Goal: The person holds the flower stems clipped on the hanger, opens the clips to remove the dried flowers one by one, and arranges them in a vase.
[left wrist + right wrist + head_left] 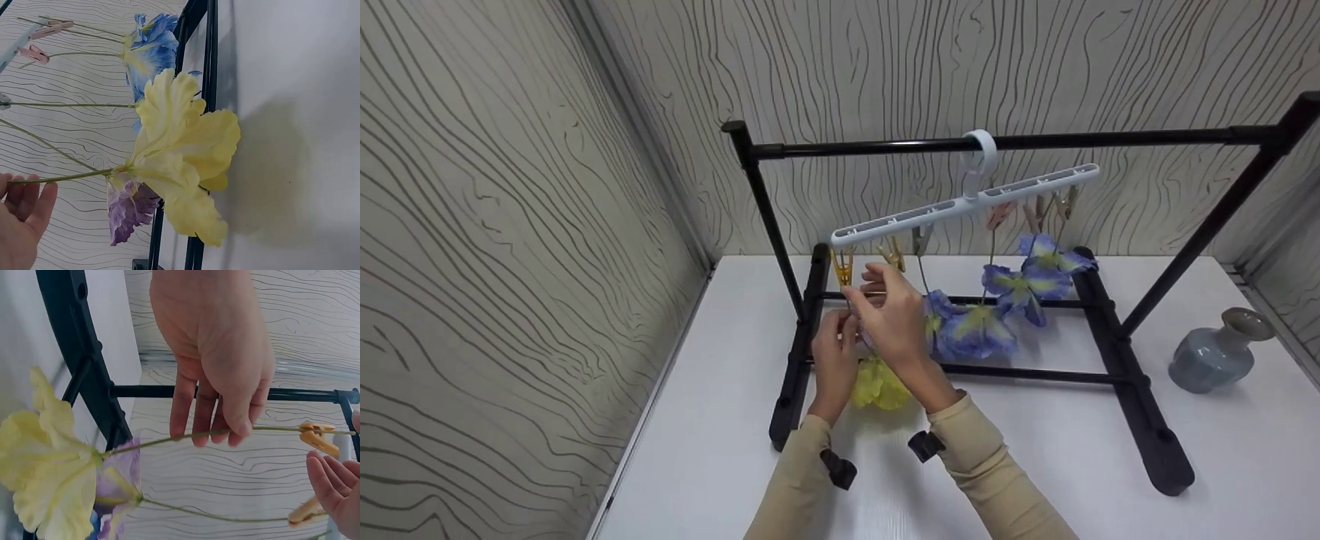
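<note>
Two hands are at the left end of the white hanger [915, 217]. The left hand [834, 360] pinches the thin green stem [140, 444] of a yellow artificial flower [191, 135] between thumb and fingers; its bloom hangs face down. Higher up, the right hand [896, 319] has its thumb by the orange-yellow clothespin [842, 266] and its other fingers extended beside it. In the right wrist view the stem's upper part passes through that clothespin [318, 437]. Part of the right hand [343, 495] is cut off at that view's edge.
A black rack [870, 146] carries the tilted hanger. Blue flowers [1027, 289] hang from further clothespins along it, and a purple flower [129, 208] is behind the yellow one. A blue-grey vase [1211, 360] stands at the right on the white table [697, 420].
</note>
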`<control>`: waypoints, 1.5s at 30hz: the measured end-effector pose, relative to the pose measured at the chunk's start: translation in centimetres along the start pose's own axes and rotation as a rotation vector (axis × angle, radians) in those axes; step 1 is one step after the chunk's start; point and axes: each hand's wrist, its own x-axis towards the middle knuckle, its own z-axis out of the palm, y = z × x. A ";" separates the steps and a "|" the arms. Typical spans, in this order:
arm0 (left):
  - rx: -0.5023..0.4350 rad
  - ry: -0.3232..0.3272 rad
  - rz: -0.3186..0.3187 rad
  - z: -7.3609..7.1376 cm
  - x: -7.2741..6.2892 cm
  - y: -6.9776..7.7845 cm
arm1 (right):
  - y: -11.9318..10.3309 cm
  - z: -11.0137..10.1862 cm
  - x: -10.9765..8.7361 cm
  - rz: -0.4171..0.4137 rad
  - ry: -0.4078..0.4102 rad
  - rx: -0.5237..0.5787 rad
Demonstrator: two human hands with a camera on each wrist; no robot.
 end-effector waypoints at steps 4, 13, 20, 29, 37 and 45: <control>-0.043 -0.019 -0.037 0.0 -0.2 0.0 | 0.0 0.8 0.4 0.042 -0.002 0.006; -0.199 -0.098 -0.052 -0.9 -0.6 -0.7 | 0.0 2.3 1.7 0.024 0.032 -0.082; -0.255 -0.130 -0.096 -2.0 -0.7 -1.1 | 0.3 2.8 2.1 -0.030 0.037 -0.162; -0.317 -0.185 -0.162 -3.0 -0.9 -1.4 | 0.8 2.7 2.5 -0.010 0.023 -0.154; -0.344 -0.196 -0.151 -3.5 -0.8 -0.9 | 0.3 2.7 3.2 0.069 0.023 -0.129; -0.325 -0.180 -0.160 -3.7 -1.2 -0.6 | 0.8 3.1 3.4 -0.052 0.047 -0.245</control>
